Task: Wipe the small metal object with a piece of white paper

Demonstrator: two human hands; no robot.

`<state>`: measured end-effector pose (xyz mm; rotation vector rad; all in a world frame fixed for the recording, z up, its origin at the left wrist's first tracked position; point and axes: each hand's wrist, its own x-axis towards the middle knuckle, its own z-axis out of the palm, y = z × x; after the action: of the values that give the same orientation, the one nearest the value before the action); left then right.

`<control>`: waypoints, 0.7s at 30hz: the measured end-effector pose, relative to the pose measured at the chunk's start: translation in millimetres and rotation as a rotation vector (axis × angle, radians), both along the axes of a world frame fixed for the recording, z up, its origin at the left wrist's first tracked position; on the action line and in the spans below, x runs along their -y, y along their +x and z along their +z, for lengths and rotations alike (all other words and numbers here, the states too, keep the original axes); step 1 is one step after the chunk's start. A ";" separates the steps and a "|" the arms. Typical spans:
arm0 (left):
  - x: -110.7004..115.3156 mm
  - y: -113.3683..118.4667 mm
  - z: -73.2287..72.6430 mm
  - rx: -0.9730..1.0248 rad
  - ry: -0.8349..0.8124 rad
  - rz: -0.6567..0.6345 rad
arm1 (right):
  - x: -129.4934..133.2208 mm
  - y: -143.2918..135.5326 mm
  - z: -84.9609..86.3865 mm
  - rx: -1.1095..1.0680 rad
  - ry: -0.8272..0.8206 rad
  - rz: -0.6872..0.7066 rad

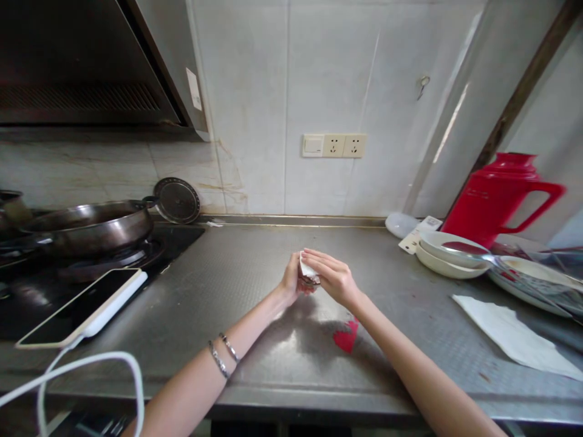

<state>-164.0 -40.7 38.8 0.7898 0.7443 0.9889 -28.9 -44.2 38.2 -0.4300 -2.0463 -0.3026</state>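
Observation:
Both of my hands meet above the middle of the metal counter [255,255]. My left hand [290,279] is closed around a small shiny dark object [310,280], most of it covered by fingers, so its kind does not show. A crumpled white tissue-like piece [306,267] lies against that object. My right hand [336,276] presses the white piece from the right with its fingers together. On the counter below my right wrist lies a red piece [346,335] with an uneven outline, touched by neither hand.
At left, a steel pan [100,227] sits on the stove, with a phone [82,309] and white cable [91,358] in front. To the right stand a red thermos [494,200], stacked bowls [450,267], a patterned plate [532,285] and a white napkin [510,334]. Sockets [344,145] are on the wall.

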 end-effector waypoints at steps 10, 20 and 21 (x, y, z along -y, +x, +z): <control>-6.8 -8.4 2.8 0.077 0.025 0.007 | -11.9 10.5 -5.1 -0.138 -0.033 -0.077; -10.1 -14.3 10.2 0.271 -0.123 0.234 | -4.8 5.0 -2.9 -0.128 -0.036 -0.098; -10.4 -14.5 10.2 0.285 -0.138 0.247 | -3.8 4.0 -3.3 -0.113 -0.028 -0.095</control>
<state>-178.6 -30.2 49.0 0.4311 0.6633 1.2282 -25.0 -40.4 34.9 -0.5511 -1.9246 -0.3006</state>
